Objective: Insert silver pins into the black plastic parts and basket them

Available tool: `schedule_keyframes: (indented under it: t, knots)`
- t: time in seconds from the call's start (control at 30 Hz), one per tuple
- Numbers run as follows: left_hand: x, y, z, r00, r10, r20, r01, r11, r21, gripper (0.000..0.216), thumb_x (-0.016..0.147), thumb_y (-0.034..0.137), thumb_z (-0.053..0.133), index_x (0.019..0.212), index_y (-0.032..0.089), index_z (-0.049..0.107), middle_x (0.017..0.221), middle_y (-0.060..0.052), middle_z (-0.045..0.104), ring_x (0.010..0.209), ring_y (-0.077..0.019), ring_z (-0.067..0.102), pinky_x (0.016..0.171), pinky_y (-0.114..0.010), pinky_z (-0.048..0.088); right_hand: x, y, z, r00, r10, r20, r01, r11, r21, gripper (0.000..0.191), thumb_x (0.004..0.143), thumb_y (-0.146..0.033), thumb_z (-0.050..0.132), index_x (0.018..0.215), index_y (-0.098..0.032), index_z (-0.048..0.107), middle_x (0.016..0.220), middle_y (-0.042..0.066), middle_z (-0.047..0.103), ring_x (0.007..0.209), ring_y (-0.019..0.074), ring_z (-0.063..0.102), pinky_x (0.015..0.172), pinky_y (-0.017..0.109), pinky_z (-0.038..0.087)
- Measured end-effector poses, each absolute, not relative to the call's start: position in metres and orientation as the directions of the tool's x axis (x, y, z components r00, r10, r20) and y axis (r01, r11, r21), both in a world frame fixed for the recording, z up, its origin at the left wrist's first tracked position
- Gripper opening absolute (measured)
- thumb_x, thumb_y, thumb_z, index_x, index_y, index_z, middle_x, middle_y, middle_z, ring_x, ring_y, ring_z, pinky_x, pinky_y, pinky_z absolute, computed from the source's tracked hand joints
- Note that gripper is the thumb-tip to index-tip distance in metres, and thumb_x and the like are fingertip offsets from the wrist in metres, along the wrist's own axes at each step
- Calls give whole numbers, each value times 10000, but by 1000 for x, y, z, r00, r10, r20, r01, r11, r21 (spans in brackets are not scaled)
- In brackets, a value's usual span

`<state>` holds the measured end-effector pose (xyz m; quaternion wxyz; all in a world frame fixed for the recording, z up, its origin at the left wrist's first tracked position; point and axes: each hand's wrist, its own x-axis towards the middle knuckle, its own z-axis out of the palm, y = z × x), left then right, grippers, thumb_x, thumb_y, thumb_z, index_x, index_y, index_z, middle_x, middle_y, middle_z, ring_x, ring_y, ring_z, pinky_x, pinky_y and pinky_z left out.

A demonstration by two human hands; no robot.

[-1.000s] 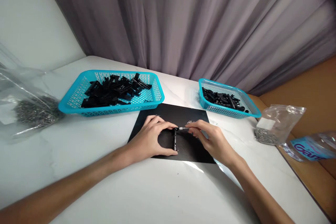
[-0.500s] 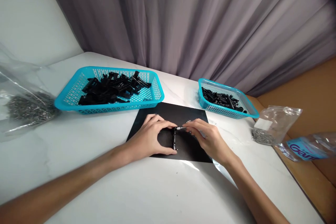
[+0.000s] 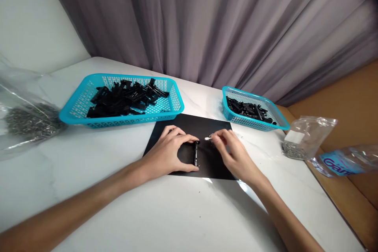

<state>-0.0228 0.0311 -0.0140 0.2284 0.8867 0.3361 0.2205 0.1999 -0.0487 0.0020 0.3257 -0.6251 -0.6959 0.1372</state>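
My left hand [image 3: 168, 151] holds a narrow black plastic part [image 3: 195, 153] by its two ends, thumb at the near end and index finger at the far end. The part stands lengthwise over a black mat [image 3: 189, 126]. To the right, my right hand [image 3: 232, 149] is closed on a thin white-tipped stick [image 3: 208, 138], its tip pointing left and apart from the black part. Small shiny metal pieces [image 3: 212, 137] lie by the right fingertips, partly hidden by them.
A large blue basket [image 3: 118, 121] of black plastic parts stands at back left, a smaller blue basket [image 3: 254, 125] at back right. Clear bags of metal pieces lie at far left [image 3: 32, 120] and right [image 3: 295, 149]. A plastic bottle [image 3: 342, 161] lies at the right edge.
My right hand has drawn the white-tipped stick away from the far end of the black part, to the right. My left hand keeps its hold on the part.
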Motion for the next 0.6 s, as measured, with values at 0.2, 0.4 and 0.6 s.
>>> schedule_keyframes:
  t: [0.2,0.4,0.6]
  knots:
    - [-18,13,-9,706,596,383,433,-791,432,505,763,273,821,1212,190,606,1149,-65,698,1110,-283,589,1074,-484,397,156,-59,-13,42,972,232,778,114,-618,259,889,-456,686,813,-211,648,788,42,680,775,233,628,664,308,446]
    - [-46,28,19,594,669,447,541,-743,393,605,847,531,763,1326,236,540,1280,-72,680,1169,-287,608,1021,-447,463,201,-40,-10,154,907,391,818,104,-565,305,937,-442,542,898,-193,714,783,70,702,702,234,616,637,325,445]
    - [-123,117,72,407,852,328,856,-482,188,231,959,434,589,1033,228,663,1059,-46,760,1033,-270,668,932,-397,467,315,-9,6,257,733,630,965,-225,-131,486,976,-508,437,931,-147,760,818,174,731,802,335,618,657,393,413]
